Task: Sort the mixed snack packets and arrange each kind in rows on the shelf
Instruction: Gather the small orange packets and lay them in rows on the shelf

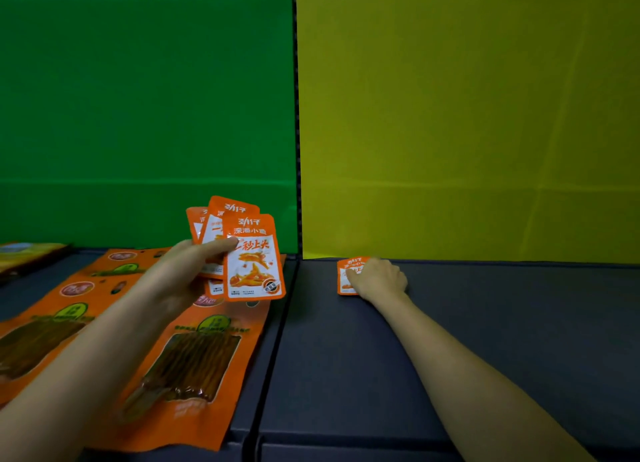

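My left hand (pixel 187 271) holds a fan of three small orange fish-snack packets (pixel 254 264) upright above the left shelf section. My right hand (pixel 379 278) rests on one more small orange packet (pixel 346 274), pressed flat on the dark shelf (pixel 485 323) at the back of the right section, against the yellow wall. Its fingers cover the packet's right half. Large orange packets with clear windows (pixel 194 361) lie flat in rows on the left section under my left forearm.
A green back panel (pixel 138 97) stands behind the left section, a yellow one (pixel 467 115) behind the right. A dark divider seam (pixel 277 340) runs between the sections. A yellow-brown packet (pixel 27 255) lies at the far left.
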